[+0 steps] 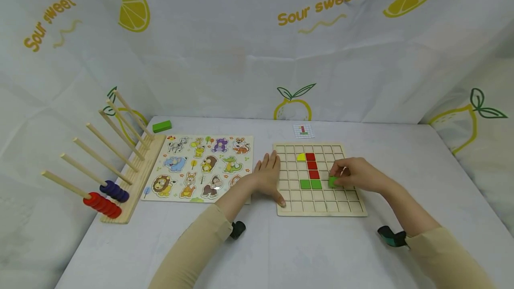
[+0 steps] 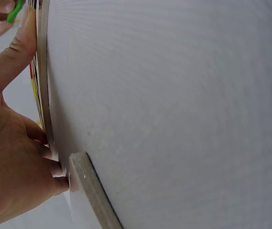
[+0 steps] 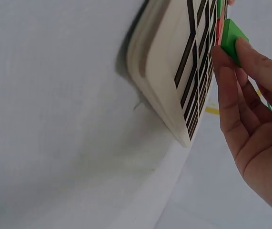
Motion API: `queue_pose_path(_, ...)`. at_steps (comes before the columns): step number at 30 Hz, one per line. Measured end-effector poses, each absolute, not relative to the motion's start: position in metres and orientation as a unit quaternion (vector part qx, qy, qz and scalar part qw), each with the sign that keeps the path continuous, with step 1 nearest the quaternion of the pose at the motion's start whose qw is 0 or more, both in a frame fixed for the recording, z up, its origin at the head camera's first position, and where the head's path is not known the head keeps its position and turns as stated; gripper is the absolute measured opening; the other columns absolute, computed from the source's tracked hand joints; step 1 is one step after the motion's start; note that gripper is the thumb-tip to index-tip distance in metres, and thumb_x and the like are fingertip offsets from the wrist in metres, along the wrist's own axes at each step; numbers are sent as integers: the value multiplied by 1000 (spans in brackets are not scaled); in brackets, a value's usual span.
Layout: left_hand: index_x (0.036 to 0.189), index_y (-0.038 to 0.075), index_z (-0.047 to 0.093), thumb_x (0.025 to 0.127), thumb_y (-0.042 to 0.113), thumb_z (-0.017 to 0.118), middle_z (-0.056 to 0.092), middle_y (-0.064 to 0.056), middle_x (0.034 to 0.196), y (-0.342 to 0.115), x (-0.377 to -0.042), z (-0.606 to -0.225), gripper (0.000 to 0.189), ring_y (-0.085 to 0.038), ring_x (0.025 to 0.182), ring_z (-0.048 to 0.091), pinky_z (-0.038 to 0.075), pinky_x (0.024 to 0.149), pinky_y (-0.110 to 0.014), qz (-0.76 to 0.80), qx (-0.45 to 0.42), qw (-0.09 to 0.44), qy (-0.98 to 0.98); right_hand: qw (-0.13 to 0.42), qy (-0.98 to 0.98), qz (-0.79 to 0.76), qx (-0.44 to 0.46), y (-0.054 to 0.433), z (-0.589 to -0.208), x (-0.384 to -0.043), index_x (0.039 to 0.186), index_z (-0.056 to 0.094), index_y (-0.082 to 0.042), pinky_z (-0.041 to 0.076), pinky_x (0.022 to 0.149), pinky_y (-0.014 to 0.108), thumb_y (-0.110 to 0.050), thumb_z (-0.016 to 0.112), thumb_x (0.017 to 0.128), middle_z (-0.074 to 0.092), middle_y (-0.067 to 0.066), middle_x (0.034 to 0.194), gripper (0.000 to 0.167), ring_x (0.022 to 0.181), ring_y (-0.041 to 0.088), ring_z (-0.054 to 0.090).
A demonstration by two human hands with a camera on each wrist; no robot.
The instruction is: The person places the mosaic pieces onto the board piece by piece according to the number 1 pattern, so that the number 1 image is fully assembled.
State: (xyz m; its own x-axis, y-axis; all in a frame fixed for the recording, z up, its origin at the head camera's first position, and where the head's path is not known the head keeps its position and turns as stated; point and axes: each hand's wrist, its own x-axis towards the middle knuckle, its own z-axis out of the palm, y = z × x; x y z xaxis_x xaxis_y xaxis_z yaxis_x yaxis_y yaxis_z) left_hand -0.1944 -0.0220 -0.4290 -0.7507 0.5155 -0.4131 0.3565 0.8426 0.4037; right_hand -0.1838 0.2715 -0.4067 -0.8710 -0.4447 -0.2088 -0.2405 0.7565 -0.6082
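Note:
A wooden grid board (image 1: pixel 305 208) lies on the table, its squares marked by dark lines. Several tiles sit on it: a yellow piece (image 1: pixel 301 157), a column of red squares (image 1: pixel 312 165) and two green squares (image 1: pixel 311 184) below. Between thumb and fingers my right hand (image 1: pixel 359 174) pinches a green square tile (image 3: pixel 232 40), held over the right half of the board. With fingers spread, my left hand (image 1: pixel 267 177) rests along the board's left edge, thumb near the lower corner.
Left of the board lies an animal puzzle (image 1: pixel 202 168). Farther left stands a wooden peg rack (image 1: pixel 136 177) with red rings (image 1: pixel 102 205) and blue rings (image 1: pixel 114 191). A green block (image 1: pixel 162 126) lies behind it. A small pattern card (image 1: pixel 303 131) sits beyond the board.

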Motion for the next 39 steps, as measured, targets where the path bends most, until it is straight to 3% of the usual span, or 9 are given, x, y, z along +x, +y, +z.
queue_pose_path(23, 158, 2, -8, 67, 55, 86, -20, -14, 166, -21, -197, -431, 141, -34, 155, -15, 1, 128, -50, 139, 241, 259, 925, 162, 931, -265, -190, 255, -416, -184, 89, 70, -12, 48, 65, 20, -7, 72, 86, 68, -2, 81, 6, 76, 13, 56)
queue_pose_path(39, 158, 3, -8, 67, 55, 86, -19, -14, 166, -22, -197, -433, 141, -34, 156, -14, 2, 128, -50, 135, 238, 257, 927, 143, 935, -258, -197, 254, -417, -183, 93, 71, -13, 50, 67, 21, -4, 72, 85, 70, -1, 87, 12, 79, 12, 59)
